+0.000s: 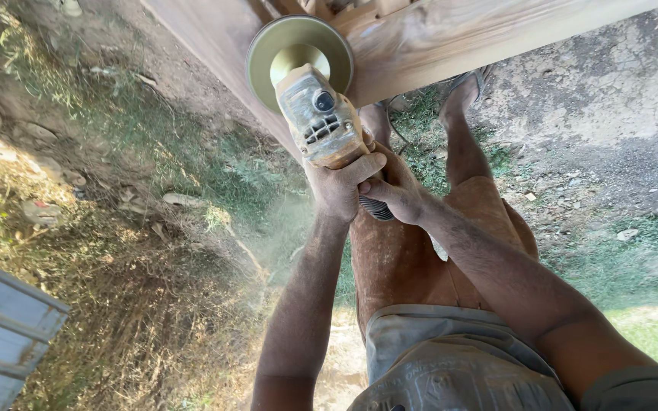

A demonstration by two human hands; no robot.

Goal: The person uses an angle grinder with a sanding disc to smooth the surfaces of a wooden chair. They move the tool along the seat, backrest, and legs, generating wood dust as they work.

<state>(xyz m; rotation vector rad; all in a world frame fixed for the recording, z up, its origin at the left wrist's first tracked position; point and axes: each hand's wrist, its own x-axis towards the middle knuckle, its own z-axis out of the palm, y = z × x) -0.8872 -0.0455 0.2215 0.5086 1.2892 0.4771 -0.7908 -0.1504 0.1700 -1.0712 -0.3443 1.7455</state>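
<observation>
Both your hands are wrapped tight around the dusty angle grinder [320, 122]: your left hand [342, 185] clenches its body, your right hand [396, 195] grips the ribbed rear. Its round, flat disc [298, 53] presses against the smooth, pale wooden beam [436, 38] above the grass [192, 175], with both forearms extended.

The pale, smooth-sanded wooden beam [451, 38] looks matt with faint grain, the round dull-gold sanding disc [298, 49] has a metallic sheen, the dust-coated, scuffed plastic grinder body [321, 118] is matt, and the ribbed black handle [377, 209] looks rubbery
</observation>
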